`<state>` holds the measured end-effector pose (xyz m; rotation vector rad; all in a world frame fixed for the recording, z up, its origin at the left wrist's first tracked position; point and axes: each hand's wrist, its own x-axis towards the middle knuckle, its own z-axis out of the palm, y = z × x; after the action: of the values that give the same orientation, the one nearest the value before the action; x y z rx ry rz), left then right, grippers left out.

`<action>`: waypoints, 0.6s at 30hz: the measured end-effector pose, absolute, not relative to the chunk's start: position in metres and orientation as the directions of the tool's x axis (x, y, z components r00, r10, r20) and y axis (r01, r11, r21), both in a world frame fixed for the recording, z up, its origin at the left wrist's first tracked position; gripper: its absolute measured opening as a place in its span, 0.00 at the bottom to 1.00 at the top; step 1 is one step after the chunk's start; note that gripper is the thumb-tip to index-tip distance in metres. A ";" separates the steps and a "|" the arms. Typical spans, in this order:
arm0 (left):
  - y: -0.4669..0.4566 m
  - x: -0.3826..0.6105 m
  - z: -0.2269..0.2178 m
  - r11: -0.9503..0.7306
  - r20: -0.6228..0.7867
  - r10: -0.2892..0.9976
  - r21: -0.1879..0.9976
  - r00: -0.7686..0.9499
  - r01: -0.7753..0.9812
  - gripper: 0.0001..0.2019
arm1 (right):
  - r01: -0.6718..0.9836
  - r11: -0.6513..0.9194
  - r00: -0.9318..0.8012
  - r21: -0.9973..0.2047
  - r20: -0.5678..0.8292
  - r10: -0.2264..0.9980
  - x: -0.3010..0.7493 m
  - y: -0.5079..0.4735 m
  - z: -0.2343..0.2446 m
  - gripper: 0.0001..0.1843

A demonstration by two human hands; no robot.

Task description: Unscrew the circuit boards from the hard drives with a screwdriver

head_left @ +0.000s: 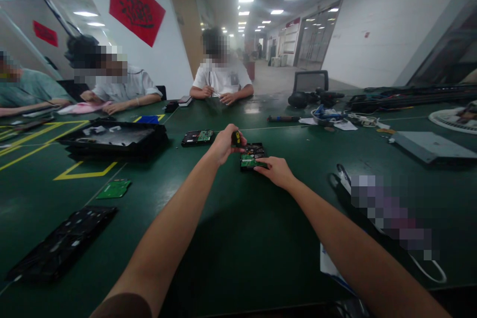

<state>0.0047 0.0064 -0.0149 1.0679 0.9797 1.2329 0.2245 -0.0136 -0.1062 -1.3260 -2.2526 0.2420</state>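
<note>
My left hand (pixel 226 144) is closed around a screwdriver with a black and yellow handle (pixel 236 138), just above the far left side of a hard drive (pixel 254 149). The screwdriver's tip cannot be made out. At the drive's near end lies a small green circuit board (pixel 247 161). My right hand (pixel 274 170) has its thumb and fingertips closed at the right edge of this board; how firmly it grips is hard to see. Another hard drive (pixel 197 137) with a green board lies to the left of my left hand.
At left are a black tray (pixel 112 136), a loose green circuit board (pixel 115 189) and a black slotted frame (pixel 63 241). A grey metal box (pixel 434 146), cables (pixel 328 115) and a blurred-out long item (pixel 391 213) lie right. A person (pixel 221 74) sits across the table (pixel 231 253); others sit left.
</note>
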 end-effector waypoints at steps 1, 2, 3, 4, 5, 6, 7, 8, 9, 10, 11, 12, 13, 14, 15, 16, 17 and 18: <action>0.007 0.004 -0.015 0.001 0.013 0.998 0.979 0.066 -0.204 0.14 | 0.764 0.508 -0.395 -0.398 0.335 0.856 0.225 -0.014 -0.106 0.22; 0.008 0.003 -0.015 -0.029 0.037 0.998 0.985 0.041 -0.168 0.14 | 0.764 0.509 -0.396 -0.398 0.333 0.856 0.225 -0.014 -0.106 0.22; 0.007 0.002 -0.015 -0.060 0.063 0.998 0.989 0.022 -0.132 0.14 | 0.765 0.509 -0.399 -0.395 0.330 0.856 0.225 -0.014 -0.106 0.22; 0.007 0.002 -0.014 -0.085 0.086 0.996 0.991 0.012 -0.099 0.14 | 0.767 0.508 -0.400 -0.392 0.327 0.856 0.225 -0.014 -0.106 0.22; 0.006 0.001 -0.013 -0.102 0.104 0.995 0.992 0.013 -0.075 0.13 | 0.770 0.507 -0.401 -0.388 0.324 0.857 0.225 -0.014 -0.107 0.22; 0.005 0.001 -0.012 -0.111 0.112 0.993 0.992 0.025 -0.063 0.13 | 0.772 0.507 -0.402 -0.383 0.323 0.857 0.224 -0.014 -0.107 0.22; 0.003 0.002 -0.011 -0.109 0.112 0.993 0.992 0.045 -0.064 0.13 | 0.774 0.507 -0.402 -0.379 0.324 0.856 0.224 -0.014 -0.107 0.23; 0.002 0.002 -0.011 -0.098 0.103 0.992 0.992 0.068 -0.076 0.13 | 0.776 0.507 -0.402 -0.375 0.327 0.855 0.224 -0.013 -0.108 0.23; 0.001 0.002 -0.010 -0.078 0.087 0.992 0.992 0.091 -0.100 0.13 | 0.777 0.509 -0.402 -0.371 0.330 0.854 0.224 -0.013 -0.108 0.23; 0.001 0.003 -0.010 -0.051 0.066 0.991 0.990 0.115 -0.133 0.13 | 0.777 0.511 -0.402 -0.368 0.334 0.852 0.224 -0.013 -0.109 0.23; 0.001 0.003 -0.011 -0.021 0.044 0.990 0.985 0.137 -0.170 0.12 | 0.776 0.513 -0.403 -0.368 0.337 0.851 0.224 -0.013 -0.109 0.23; 0.002 0.003 -0.011 0.008 0.025 0.988 0.978 0.155 -0.209 0.12 | 0.775 0.513 -0.402 -0.370 0.338 0.851 0.224 -0.012 -0.110 0.23; 0.003 0.004 -0.012 0.031 0.010 0.986 0.969 0.166 -0.244 0.11 | 0.773 0.511 -0.400 -0.375 0.337 0.852 0.224 -0.012 -0.110 0.23; 0.004 0.004 -0.012 0.043 0.002 0.986 0.962 0.166 -0.271 0.11 | 0.772 0.509 -0.398 -0.381 0.335 0.854 0.224 -0.012 -0.110 0.23; 0.005 0.003 -0.012 0.040 0.003 0.988 0.958 0.152 -0.284 0.10 | 0.771 0.508 -0.397 -0.386 0.333 0.855 0.224 -0.012 -0.110 0.23; 0.006 0.003 -0.013 0.022 0.014 0.992 0.960 0.127 -0.278 0.09 | 0.770 0.506 -0.395 -0.390 0.331 0.857 0.224 -0.012 -0.109 0.23; 0.007 0.002 -0.013 -0.008 0.033 0.995 0.967 0.095 -0.253 0.09 | 0.769 0.505 -0.394 -0.393 0.331 0.857 0.224 -0.012 -0.109 0.23; 0.007 0.002 -0.012 -0.043 0.058 0.996 0.976 0.065 -0.215 0.08 | 0.767 0.506 -0.395 -0.394 0.332 0.857 0.224 -0.012 -0.109 0.23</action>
<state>0.0017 0.0072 -0.0125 1.1183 0.9745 1.2877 0.2243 -0.0124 -0.1090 -1.3299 -2.2588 0.2414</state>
